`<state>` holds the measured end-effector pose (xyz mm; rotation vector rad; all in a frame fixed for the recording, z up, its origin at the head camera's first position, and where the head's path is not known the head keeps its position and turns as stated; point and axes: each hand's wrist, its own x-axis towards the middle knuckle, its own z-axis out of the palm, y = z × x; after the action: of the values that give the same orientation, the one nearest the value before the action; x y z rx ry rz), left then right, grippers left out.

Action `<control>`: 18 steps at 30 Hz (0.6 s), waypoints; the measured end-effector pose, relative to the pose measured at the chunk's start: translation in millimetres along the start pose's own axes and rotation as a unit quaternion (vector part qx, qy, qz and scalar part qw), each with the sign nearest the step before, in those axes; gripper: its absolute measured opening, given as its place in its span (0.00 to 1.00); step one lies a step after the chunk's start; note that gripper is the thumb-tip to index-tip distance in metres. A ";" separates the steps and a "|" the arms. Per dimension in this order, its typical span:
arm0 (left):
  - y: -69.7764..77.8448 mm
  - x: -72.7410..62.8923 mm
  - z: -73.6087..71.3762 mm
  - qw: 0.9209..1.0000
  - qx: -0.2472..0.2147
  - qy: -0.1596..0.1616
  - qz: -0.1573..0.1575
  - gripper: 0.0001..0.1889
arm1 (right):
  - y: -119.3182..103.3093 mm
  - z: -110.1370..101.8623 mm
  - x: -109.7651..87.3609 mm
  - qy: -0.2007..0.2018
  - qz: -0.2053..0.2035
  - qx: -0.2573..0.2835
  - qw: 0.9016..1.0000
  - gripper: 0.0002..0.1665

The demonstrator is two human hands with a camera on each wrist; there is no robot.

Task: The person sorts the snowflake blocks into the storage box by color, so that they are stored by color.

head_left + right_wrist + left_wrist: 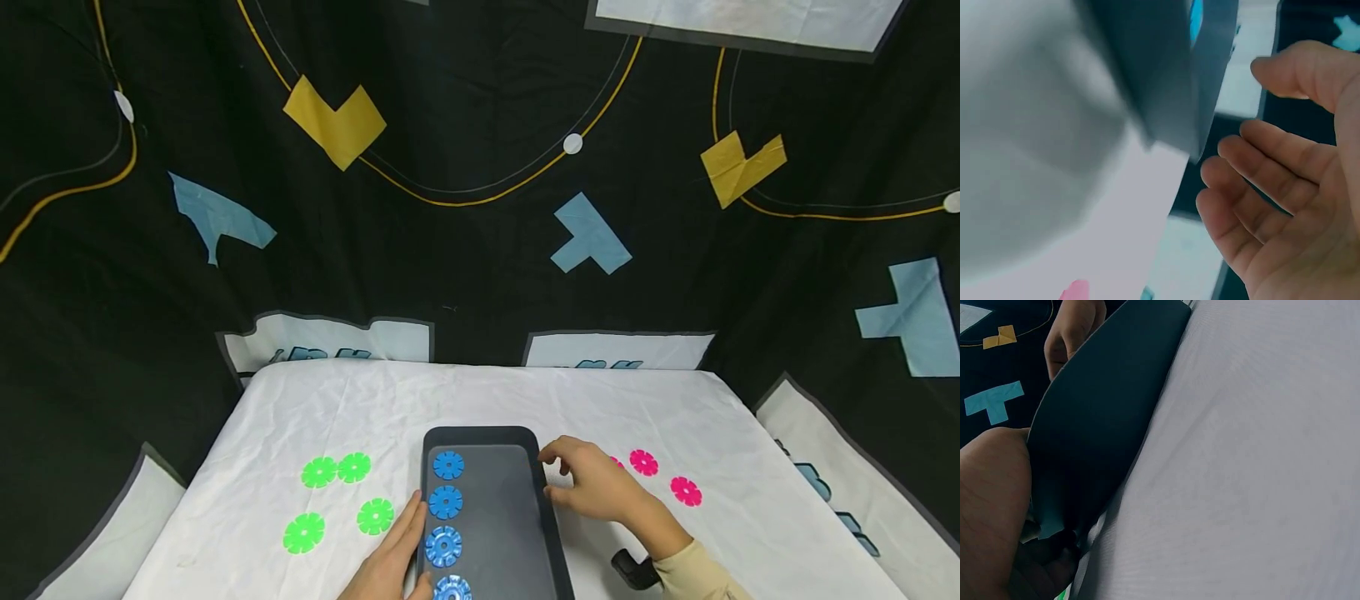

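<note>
A dark grey baking tray (498, 517) lies lengthwise on the white cloth. Blue slotted discs (446, 502) form a column along its left side, the nearest one cut off by the frame. My left hand (390, 558) holds the tray's left edge, fingers along the outer wall and thumb by the rim. In the left wrist view that hand (991, 506) is partly hidden against the tray's dark outside (1097, 394). Beside the right rim is my right hand (600, 487), fingers loosely bent and holding nothing. The right wrist view shows this hand (1291, 181) apart from the tray corner (1166, 112).
Several green slotted discs (303, 532) lie left of the tray. Pink discs (686, 492) lie to the right, one partly behind my right hand. A black object (633, 570) is by the right sleeve. A black curtain (465, 267) hangs behind the table (480, 392).
</note>
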<state>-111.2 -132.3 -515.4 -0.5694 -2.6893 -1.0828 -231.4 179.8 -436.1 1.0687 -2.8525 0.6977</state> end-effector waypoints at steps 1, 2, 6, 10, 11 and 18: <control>0.0 0.0 0.0 1.000 0.001 0.000 0.000 0.42 | 5.7 -0.4 -1.2 0.010 0.007 0.000 1.000 0.22; 0.0 0.1 0.0 1.000 0.002 0.000 -0.001 0.41 | 11.4 -0.7 -2.3 0.020 0.015 0.000 1.000 0.22; -0.1 0.3 0.7 1.000 0.005 0.000 -0.002 0.41 | 34.3 -0.6 -7.8 0.050 0.075 0.009 0.996 0.25; -0.2 0.0 1.5 1.000 0.005 0.001 -0.002 0.41 | 56.1 0.1 -15.5 0.061 0.138 0.011 0.989 0.28; -0.3 -0.1 1.6 1.000 0.006 0.001 -0.002 0.41 | 61.0 0.3 -17.4 0.062 0.149 0.009 0.987 0.28; -0.5 -0.4 1.8 1.000 0.014 0.007 -0.002 0.41 | 83.0 1.2 -27.7 0.065 0.192 -0.035 0.979 0.31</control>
<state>-111.1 -131.5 -517.2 -0.5499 -2.6904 -1.0434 -262.2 251.8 -475.2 0.4441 -2.9678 0.6457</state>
